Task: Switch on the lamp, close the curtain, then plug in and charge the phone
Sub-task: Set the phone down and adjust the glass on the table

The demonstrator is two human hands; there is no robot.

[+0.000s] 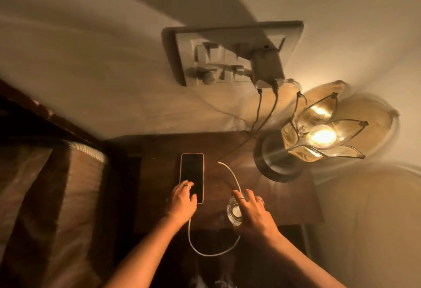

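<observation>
A dark-screened phone (192, 169) lies flat on the wooden bedside table (284, 199). My left hand (182, 201) rests on the phone's near end, fingers and thumb pressing on it. A white charging cable (230, 173) loops from under my left wrist, past the table's front edge, up to a loose end near the phone. My right hand (252, 210) hovers with fingers spread over a glass (234, 212), its index finger at the cable. The petal-shaped lamp (319, 137) glows at the table's right. A charger adapter (267, 66) sits in the wall socket panel (205, 60). No curtain is in view.
Two dark cables (262, 114) hang from the adapter down to the table behind the phone. A bed with striped bedding (45, 185) and a dark headboard stands to the left. The lamp's round base (273, 162) takes up the table's back right corner.
</observation>
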